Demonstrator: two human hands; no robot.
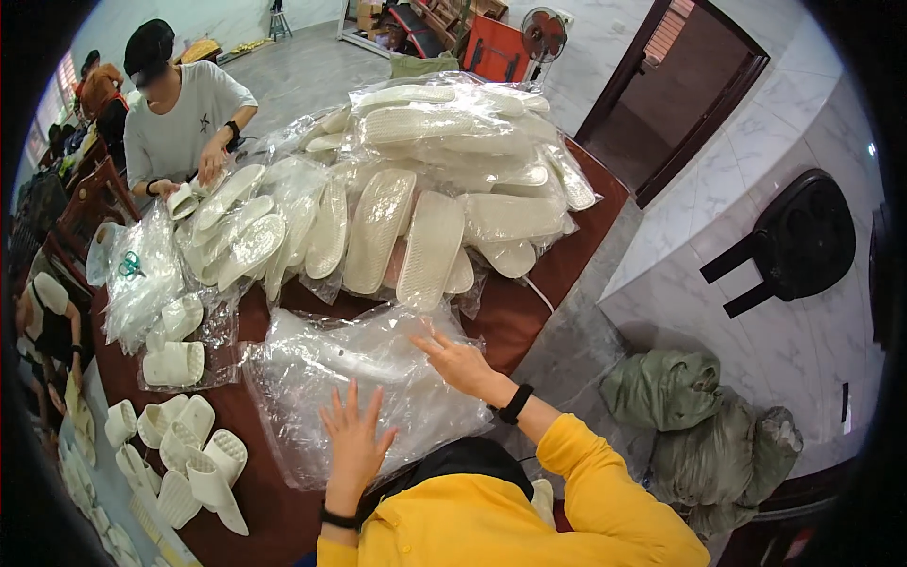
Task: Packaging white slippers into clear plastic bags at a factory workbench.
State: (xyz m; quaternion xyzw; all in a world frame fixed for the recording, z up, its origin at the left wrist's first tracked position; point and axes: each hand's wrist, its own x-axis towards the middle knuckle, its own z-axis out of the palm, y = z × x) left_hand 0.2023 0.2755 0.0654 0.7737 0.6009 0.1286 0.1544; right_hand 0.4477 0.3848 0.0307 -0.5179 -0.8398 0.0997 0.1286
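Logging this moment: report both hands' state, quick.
Left hand: open, spread, holding nothing, over the clear plastic.
Right hand: open, no visible grip on anything, also over the plastic.

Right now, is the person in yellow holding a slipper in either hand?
No, the left hand and right hand are spread open over the clear plastic, with the piled slippers beyond.

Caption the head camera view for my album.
Left hand and right hand over clear plastic, near bagged white slippers.

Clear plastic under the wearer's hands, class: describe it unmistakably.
Find the brown table, then its heap of bagged slippers. Nearer the camera, under the left hand and right hand, lies clear plastic: flat and, unlike the heap, showing no slippers.
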